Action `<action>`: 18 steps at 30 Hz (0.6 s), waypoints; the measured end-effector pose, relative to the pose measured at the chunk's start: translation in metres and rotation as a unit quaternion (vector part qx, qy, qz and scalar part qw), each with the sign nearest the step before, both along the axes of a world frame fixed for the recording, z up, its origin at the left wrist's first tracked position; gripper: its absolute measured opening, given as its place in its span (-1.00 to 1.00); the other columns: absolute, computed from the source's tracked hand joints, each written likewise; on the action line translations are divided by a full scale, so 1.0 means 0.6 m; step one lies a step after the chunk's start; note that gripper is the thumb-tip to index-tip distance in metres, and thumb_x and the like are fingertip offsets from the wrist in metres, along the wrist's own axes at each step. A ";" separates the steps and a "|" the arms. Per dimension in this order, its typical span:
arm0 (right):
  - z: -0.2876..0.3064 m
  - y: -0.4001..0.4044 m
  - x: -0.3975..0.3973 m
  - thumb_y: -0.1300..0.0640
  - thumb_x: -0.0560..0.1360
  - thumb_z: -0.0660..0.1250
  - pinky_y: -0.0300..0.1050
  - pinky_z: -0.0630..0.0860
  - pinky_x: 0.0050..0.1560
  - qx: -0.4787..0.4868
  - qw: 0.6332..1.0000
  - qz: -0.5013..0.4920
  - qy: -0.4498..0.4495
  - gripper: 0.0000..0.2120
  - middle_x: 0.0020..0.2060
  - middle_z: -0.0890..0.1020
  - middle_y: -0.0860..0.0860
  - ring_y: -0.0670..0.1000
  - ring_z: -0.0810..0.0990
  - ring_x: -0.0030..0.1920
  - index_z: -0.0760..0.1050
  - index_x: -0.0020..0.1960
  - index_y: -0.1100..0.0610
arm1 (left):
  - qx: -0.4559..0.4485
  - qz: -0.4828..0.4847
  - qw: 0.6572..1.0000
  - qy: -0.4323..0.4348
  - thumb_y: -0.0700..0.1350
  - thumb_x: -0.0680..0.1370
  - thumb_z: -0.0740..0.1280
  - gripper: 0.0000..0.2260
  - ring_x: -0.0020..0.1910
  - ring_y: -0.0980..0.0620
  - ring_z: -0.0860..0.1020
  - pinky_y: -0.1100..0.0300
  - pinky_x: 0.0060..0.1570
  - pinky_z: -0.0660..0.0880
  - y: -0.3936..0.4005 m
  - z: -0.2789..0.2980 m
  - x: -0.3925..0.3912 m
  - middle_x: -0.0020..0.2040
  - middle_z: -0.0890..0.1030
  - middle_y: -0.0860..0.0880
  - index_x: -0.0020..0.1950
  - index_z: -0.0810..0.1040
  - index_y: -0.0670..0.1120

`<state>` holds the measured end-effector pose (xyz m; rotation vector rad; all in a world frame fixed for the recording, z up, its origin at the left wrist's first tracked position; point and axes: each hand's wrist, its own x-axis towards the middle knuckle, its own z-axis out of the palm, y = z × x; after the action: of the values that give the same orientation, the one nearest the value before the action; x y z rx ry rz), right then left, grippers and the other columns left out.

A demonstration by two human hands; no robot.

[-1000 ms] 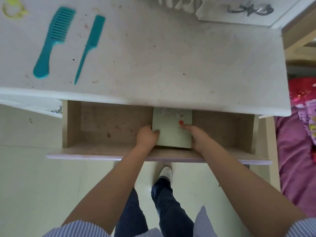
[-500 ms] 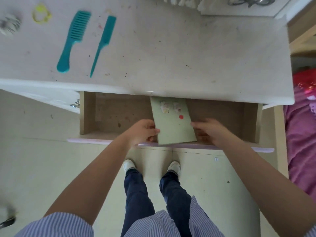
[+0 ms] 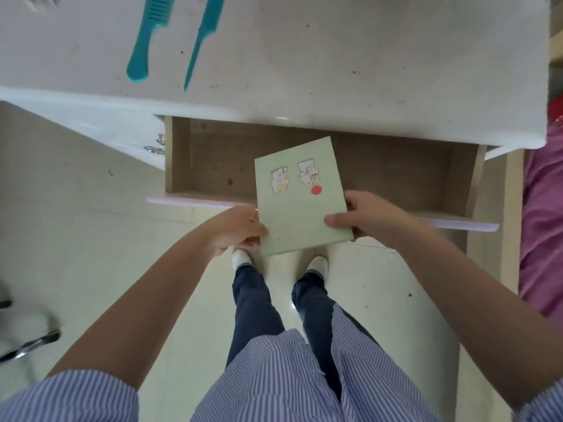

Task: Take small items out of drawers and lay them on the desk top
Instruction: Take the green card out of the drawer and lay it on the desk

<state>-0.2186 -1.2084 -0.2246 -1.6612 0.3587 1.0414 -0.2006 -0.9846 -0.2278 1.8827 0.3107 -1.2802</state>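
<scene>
Two hands, left (image 3: 236, 228) and right (image 3: 370, 219), pinch a green notebook (image 3: 300, 202) between fingers above the drawer (image 3: 213, 166); next, lay it on the table (image 3: 335, 56) beyond.

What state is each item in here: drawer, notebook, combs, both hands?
Drawer: pulled open, visible part bare.
Green notebook: closed, lifted above the drawer front.
Left hand: gripping the notebook's left edge.
Right hand: gripping its right edge.
Two teal combs: lying on the desk top.
</scene>
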 end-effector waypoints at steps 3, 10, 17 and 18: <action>0.010 0.023 -0.017 0.34 0.49 0.33 -0.28 0.48 -0.29 -0.003 0.999 0.007 -0.041 -0.75 -0.08 0.59 -0.01 -0.05 0.55 -0.14 0.46 0.13 0.17 | 0.016 -0.007 0.999 -0.043 -0.35 0.51 0.25 -0.80 -0.31 0.15 0.51 0.52 -0.50 0.47 0.022 0.016 -0.026 -0.27 0.55 0.07 -0.19 0.50 -0.06; 0.026 0.051 0.107 0.38 0.49 0.30 -0.16 0.64 -0.20 0.023 0.970 -0.199 -0.139 -0.68 0.03 0.63 0.16 0.09 0.61 -0.10 0.44 0.24 0.28 | 0.077 0.150 0.934 -0.314 -0.32 0.49 0.33 -0.78 -0.22 -0.11 0.54 0.21 -0.24 0.47 0.013 0.037 0.110 -0.10 0.55 -0.24 0.13 0.51 -0.32; 0.008 0.043 0.234 0.31 0.53 0.22 -0.17 0.52 -0.31 -0.112 0.936 -0.252 -0.220 -0.69 0.14 0.57 0.23 0.07 0.51 -0.16 0.38 0.27 0.27 | 0.034 0.169 0.924 -0.341 -0.32 0.49 0.31 -0.56 0.29 -0.13 0.44 0.07 0.34 0.37 -0.073 0.015 0.258 0.32 0.46 -0.21 0.36 0.34 -0.24; -0.001 0.042 0.226 0.30 0.53 0.21 -0.12 0.47 -0.20 -0.151 0.929 -0.221 -0.254 -0.66 0.12 0.57 0.20 0.05 0.49 -0.14 0.36 0.30 0.25 | 0.043 0.153 0.918 -0.364 -0.32 0.49 0.30 -0.56 0.32 -0.12 0.41 0.10 0.37 0.32 -0.080 0.005 0.258 0.35 0.44 -0.20 0.37 0.33 -0.23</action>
<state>-0.0833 -1.1834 -0.2253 -1.9305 0.5323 0.2075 -0.0456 -1.0327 -0.2249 2.1339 0.2474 -0.3106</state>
